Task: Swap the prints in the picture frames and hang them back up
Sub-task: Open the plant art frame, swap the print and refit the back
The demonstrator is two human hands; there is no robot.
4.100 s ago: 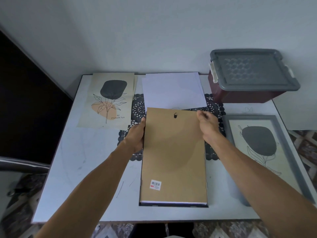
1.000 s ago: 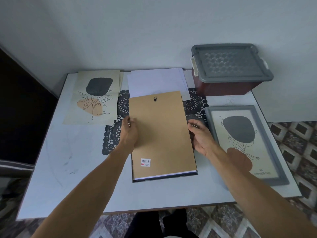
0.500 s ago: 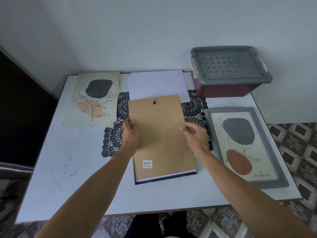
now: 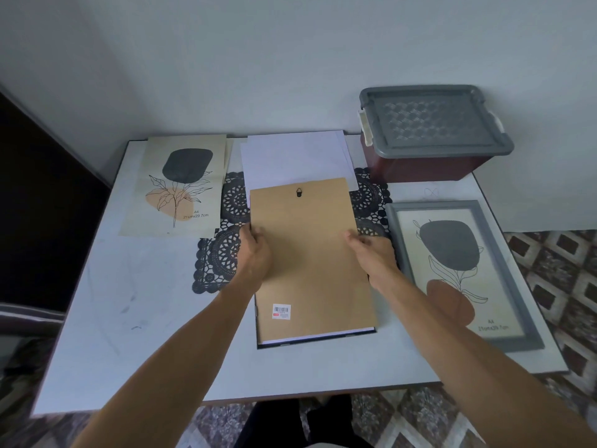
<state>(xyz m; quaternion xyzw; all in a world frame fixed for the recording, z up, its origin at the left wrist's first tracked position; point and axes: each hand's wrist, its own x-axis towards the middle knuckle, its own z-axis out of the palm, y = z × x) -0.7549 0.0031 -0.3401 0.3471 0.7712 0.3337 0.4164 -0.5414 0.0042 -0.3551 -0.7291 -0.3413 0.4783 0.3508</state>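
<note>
Both hands are on the brown backing board [image 4: 310, 253], left hand [image 4: 256, 255] gripping its left edge with fingers curled on top, right hand [image 4: 374, 257] pinching its right edge. The board lies mid-table [image 4: 129, 302] over a dark frame [image 4: 316, 342], hanger hook [image 4: 299, 192] at the far end and barcode sticker [image 4: 281, 311] near me. A loose print [image 4: 182, 185] lies far left, white sheets [image 4: 295, 160] sit behind the board on a black lace mat [image 4: 219, 253], a grey framed print [image 4: 458, 273] lies right, and a lidded box [image 4: 433, 134] is at the back.
</note>
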